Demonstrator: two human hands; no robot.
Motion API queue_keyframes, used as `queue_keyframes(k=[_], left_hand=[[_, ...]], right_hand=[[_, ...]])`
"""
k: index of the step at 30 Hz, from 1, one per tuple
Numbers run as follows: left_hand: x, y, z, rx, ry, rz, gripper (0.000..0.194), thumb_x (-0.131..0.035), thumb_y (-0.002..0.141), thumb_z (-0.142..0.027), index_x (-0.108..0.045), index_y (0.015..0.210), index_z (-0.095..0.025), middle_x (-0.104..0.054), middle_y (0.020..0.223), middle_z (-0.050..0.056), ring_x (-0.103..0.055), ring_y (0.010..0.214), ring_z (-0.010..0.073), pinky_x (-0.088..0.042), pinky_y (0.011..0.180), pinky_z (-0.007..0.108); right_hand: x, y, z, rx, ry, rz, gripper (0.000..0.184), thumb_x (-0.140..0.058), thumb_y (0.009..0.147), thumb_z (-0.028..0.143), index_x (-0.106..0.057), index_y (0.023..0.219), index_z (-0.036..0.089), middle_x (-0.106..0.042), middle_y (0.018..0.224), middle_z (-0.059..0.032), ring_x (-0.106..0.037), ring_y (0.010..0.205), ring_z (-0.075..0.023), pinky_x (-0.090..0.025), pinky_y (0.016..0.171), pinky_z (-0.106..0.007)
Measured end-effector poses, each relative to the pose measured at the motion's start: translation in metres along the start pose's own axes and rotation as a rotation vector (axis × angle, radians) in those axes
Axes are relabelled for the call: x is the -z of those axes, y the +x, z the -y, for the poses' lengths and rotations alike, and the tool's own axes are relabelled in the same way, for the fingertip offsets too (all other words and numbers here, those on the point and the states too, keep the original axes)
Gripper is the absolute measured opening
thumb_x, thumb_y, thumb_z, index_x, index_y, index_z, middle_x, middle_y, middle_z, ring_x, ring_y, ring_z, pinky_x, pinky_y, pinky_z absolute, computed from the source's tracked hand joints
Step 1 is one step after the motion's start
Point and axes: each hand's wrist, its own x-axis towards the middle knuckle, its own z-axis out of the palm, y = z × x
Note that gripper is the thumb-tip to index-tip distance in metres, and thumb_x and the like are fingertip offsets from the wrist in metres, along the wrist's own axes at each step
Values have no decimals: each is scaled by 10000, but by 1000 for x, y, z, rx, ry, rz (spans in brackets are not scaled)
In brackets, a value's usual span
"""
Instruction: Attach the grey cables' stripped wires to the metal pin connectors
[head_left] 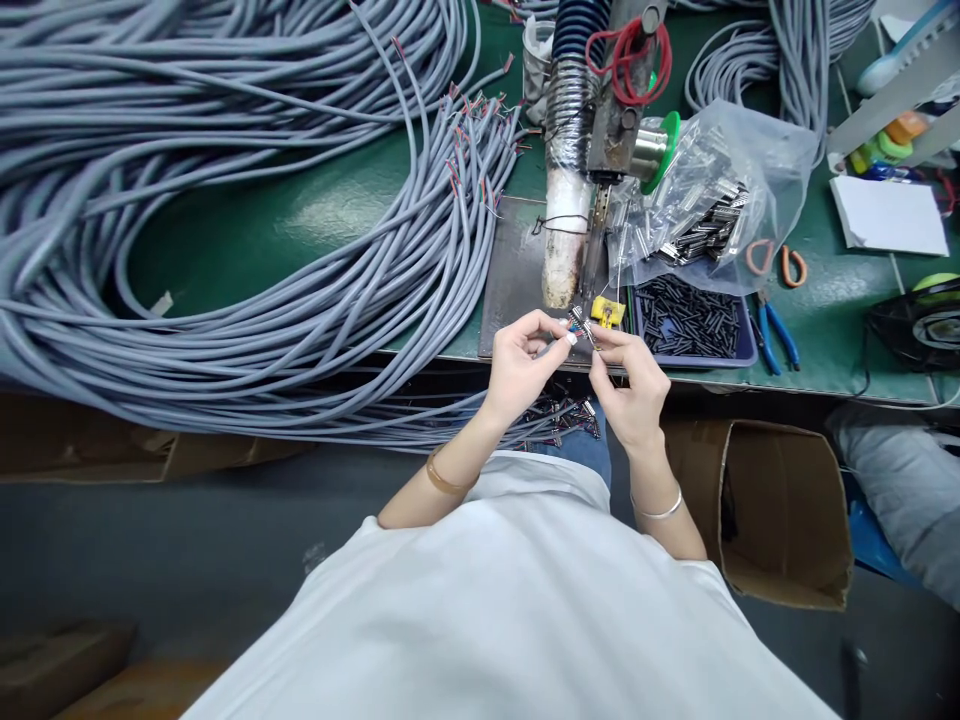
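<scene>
My left hand (521,360) is closed in a pinch on the end of a cable, whose thin coloured wires (574,328) show at the fingertips. Right against these wires is a small metal-shelled connector (577,314). From the other side, the fingers of my right hand (631,385) pinch a small metal connector piece (589,330); its exact shape is partly covered. Both hands meet just in front of a soldering iron (598,235) clamped tip-down. A yellow piece (607,311) stands just behind my right fingertips.
Grey cables (322,350) fill the left side. A fume hose (564,240) hangs over a dark plate (511,270). At right are a solder spool (660,153), a bag of connectors (727,200), a bin of black parts (694,318) and pliers (776,335). Finished-looking cable ends (566,415) lie on the lap.
</scene>
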Motion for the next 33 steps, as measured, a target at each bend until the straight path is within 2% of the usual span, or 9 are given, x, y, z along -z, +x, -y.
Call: queue_keyframes(k=[4, 13, 18, 25, 33], left_hand=[[-1, 3, 0, -1, 4, -7, 197, -755, 823, -310, -647, 784, -150, -711, 857, 20, -461, 515, 27, -340, 472, 173], [-3, 3, -3, -27, 83, -51, 167, -733, 831, -279, -635, 773, -157, -644, 750, -16, -434, 501, 33, -319, 463, 177], [-1, 3, -6, -63, 96, -58, 140, -738, 829, -265, -665, 790, -153, -694, 832, 14, -538, 610, 55, -396, 536, 167], [1, 2, -2, 21, 40, -14, 182, -766, 801, -280, -650, 759, -146, -706, 838, 16, -488, 528, 31, -345, 477, 173], [0, 1, 1, -29, 6, -15, 170, -755, 833, -275, -653, 787, -147, -724, 878, 44, -580, 632, 59, -398, 539, 161]], right_hand=[[-1, 4, -4, 3, 4, 1, 105, -599, 931, 166, -614, 864, 245, -763, 1137, -69, -725, 1078, -220, -580, 967, -422], [-2, 9, -7, 33, 6, 13, 98, -619, 928, 158, -642, 900, 248, -761, 1147, -68, -735, 1027, -206, -610, 900, -388], [-2, 9, -7, 67, 7, 9, 133, -631, 911, 125, -661, 938, 251, -758, 1166, -63, -735, 1041, -199, -607, 914, -375], [-3, 1, -11, 75, -25, 11, 117, -623, 903, 131, -634, 911, 248, -768, 1140, -75, -742, 1034, -207, -606, 899, -380], [-2, 6, -6, 38, -22, -32, 114, -645, 904, 129, -642, 879, 240, -785, 1065, -48, -752, 1000, -193, -605, 900, -367]])
